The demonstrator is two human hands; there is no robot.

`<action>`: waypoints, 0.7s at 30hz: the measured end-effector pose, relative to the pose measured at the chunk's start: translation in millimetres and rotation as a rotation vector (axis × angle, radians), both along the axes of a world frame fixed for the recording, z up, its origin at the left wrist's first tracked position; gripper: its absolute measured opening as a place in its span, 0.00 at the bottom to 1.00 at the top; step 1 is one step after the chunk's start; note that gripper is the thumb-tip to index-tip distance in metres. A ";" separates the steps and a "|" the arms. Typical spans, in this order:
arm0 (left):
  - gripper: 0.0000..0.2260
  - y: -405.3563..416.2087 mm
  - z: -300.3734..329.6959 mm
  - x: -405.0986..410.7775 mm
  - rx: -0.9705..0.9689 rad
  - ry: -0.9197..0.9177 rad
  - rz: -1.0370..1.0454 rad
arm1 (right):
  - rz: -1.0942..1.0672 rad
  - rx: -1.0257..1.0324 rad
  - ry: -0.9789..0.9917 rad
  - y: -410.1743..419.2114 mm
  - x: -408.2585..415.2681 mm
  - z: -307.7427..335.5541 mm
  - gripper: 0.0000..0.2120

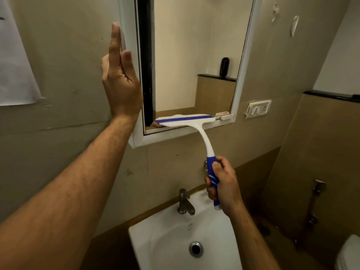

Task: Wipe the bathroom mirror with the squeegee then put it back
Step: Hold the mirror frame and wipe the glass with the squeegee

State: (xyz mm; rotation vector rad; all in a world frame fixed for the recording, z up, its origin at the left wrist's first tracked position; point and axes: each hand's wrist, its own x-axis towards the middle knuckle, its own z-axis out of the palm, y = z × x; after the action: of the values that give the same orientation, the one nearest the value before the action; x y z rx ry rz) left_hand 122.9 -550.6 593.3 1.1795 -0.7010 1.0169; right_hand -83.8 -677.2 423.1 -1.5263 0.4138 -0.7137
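The white-framed bathroom mirror (194, 55) hangs on the beige wall above the sink. A white squeegee (194, 123) with a blue blade strip and blue grip lies with its blade flat against the bottom of the glass. My right hand (222, 184) grips the blue handle from below, fingers curled round it. My left hand (120, 75) is raised with straight fingers, pressing flat against the left side of the mirror frame.
A white sink (155, 236) with a metal tap (185, 203) stands directly below. A switch plate (258, 109) is right of the mirror. A hand sprayer (317, 191) hangs on the right wall and a toilet corner (348, 254) shows at the bottom right. White paper (15, 65) hangs at left.
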 end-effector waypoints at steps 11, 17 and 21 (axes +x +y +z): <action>0.16 1.9 -6.5 -0.1 -0.055 -0.047 -0.058 | 0.009 -0.034 -0.094 18.8 10.1 8.6 0.14; 0.18 -2.6 -10.2 -0.4 -0.015 -0.020 -0.016 | 0.012 -0.010 -0.019 13.6 -3.0 -21.4 0.21; 0.18 -2.4 -11.5 -1.2 -0.011 -0.015 -0.011 | 0.019 -0.032 -0.070 3.6 -3.7 -3.6 0.11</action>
State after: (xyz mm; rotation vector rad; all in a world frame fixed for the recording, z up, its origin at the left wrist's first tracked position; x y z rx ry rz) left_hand 121.7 -553.0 581.8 1.1583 -0.7116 1.0200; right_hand -87.5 -673.6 419.5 -1.5286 0.3357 -0.7599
